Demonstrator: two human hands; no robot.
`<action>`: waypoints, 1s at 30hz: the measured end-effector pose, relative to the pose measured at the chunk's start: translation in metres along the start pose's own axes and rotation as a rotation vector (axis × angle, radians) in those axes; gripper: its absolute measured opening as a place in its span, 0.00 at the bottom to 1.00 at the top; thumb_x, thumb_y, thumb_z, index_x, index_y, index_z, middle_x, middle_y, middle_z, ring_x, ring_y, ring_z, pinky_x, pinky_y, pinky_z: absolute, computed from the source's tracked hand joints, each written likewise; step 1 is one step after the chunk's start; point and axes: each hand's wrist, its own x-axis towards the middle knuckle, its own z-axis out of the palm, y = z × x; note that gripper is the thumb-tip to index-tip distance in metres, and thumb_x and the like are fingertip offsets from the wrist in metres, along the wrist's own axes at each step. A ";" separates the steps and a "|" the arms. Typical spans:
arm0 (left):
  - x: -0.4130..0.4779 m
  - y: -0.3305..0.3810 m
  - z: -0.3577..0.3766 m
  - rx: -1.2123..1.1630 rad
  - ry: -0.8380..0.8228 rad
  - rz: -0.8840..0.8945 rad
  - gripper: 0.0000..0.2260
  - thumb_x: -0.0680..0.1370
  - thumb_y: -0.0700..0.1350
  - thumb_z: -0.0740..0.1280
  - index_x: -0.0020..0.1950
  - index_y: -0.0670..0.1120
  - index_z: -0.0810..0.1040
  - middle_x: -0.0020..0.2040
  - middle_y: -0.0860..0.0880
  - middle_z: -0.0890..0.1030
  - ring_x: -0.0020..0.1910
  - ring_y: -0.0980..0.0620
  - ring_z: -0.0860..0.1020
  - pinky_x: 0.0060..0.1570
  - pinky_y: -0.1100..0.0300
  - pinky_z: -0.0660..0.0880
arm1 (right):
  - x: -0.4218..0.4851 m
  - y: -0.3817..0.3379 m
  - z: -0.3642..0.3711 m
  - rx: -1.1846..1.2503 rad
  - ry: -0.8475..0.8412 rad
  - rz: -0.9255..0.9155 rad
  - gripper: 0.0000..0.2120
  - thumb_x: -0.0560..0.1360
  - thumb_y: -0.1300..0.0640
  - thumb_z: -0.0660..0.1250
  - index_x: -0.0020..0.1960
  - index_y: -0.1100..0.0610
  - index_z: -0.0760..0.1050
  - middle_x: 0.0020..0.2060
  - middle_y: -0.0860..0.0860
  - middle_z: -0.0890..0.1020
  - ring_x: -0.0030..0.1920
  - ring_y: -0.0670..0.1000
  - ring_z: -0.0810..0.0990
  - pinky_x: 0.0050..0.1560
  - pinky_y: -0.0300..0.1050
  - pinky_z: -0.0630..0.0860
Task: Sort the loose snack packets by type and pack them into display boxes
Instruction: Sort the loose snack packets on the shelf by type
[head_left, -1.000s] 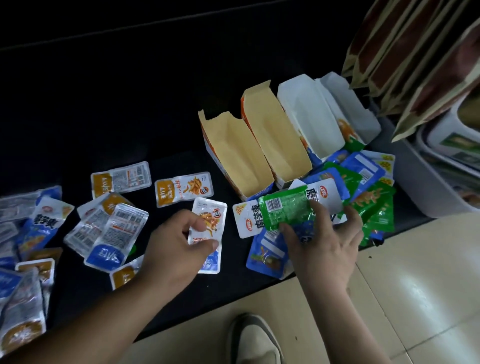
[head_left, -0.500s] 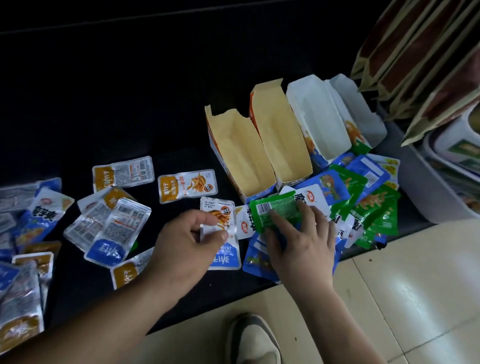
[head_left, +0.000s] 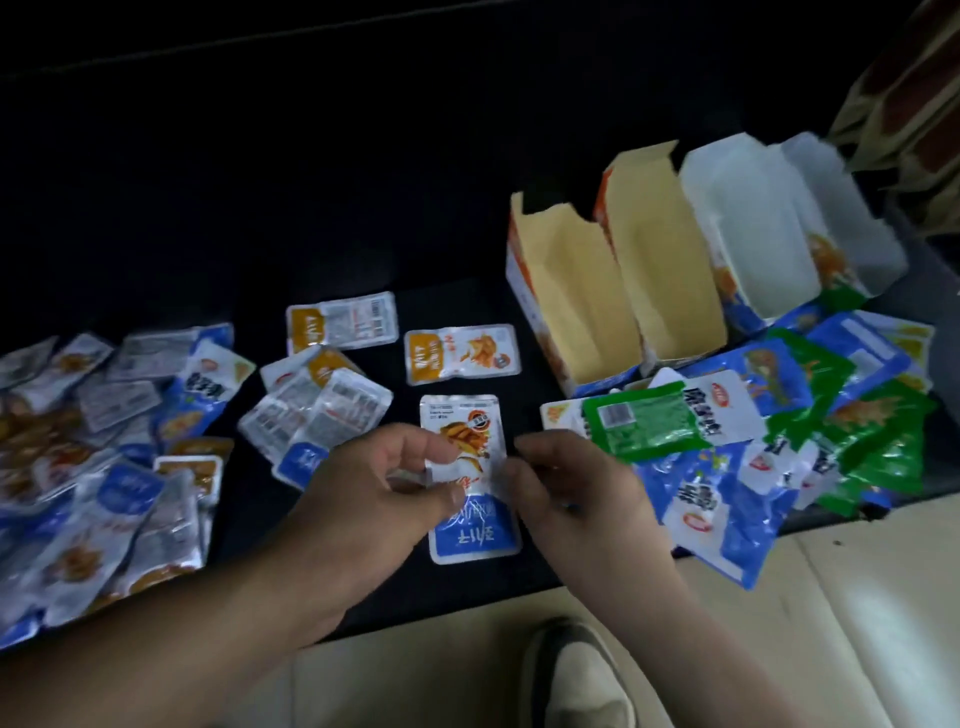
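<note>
My left hand (head_left: 384, 483) pinches a white-and-blue snack packet (head_left: 470, 519) between thumb and fingers, just above the black surface (head_left: 363, 208). My right hand (head_left: 576, 499) is right beside it, its curled fingertips at the packet's right edge; blur hides whether they grip it. A green packet (head_left: 644, 426) lies free on the heap of green and blue packets (head_left: 841, 431) at the right. Several open display boxes stand behind: two with tan insides (head_left: 571, 312) (head_left: 670, 270) and two with white insides (head_left: 748, 228) (head_left: 836, 208), all showing no packets inside.
A spread of white, blue and orange packets (head_left: 88, 447) covers the left. Single orange-and-white packets (head_left: 462, 353) (head_left: 343, 325) lie in the middle. Brown bags (head_left: 914, 104) hang at the upper right. Below the surface's front edge are the pale floor (head_left: 857, 623) and a shoe (head_left: 576, 680).
My right hand let go of the green packet and moved left to the white-and-blue packet. My left hand carried that packet rightward, between the two hands.
</note>
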 end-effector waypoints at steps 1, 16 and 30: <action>-0.003 -0.006 -0.010 -0.014 0.021 -0.027 0.13 0.73 0.43 0.79 0.46 0.61 0.84 0.47 0.58 0.86 0.45 0.57 0.85 0.48 0.54 0.84 | 0.001 -0.007 0.013 0.097 -0.110 0.081 0.05 0.77 0.51 0.74 0.49 0.50 0.81 0.40 0.43 0.86 0.43 0.41 0.85 0.46 0.42 0.81; -0.030 -0.108 -0.063 -0.266 0.363 -0.275 0.07 0.77 0.43 0.75 0.51 0.53 0.80 0.46 0.51 0.86 0.43 0.53 0.85 0.37 0.54 0.83 | 0.025 -0.015 0.094 -0.589 -0.372 -0.334 0.29 0.69 0.54 0.78 0.69 0.47 0.76 0.68 0.46 0.78 0.73 0.51 0.71 0.73 0.52 0.69; -0.017 -0.103 -0.089 -0.702 0.329 -0.197 0.18 0.77 0.34 0.74 0.63 0.49 0.78 0.46 0.49 0.88 0.44 0.52 0.88 0.39 0.52 0.84 | 0.004 -0.083 0.125 0.143 -0.377 0.332 0.03 0.78 0.63 0.71 0.47 0.56 0.82 0.39 0.50 0.88 0.38 0.46 0.87 0.32 0.34 0.77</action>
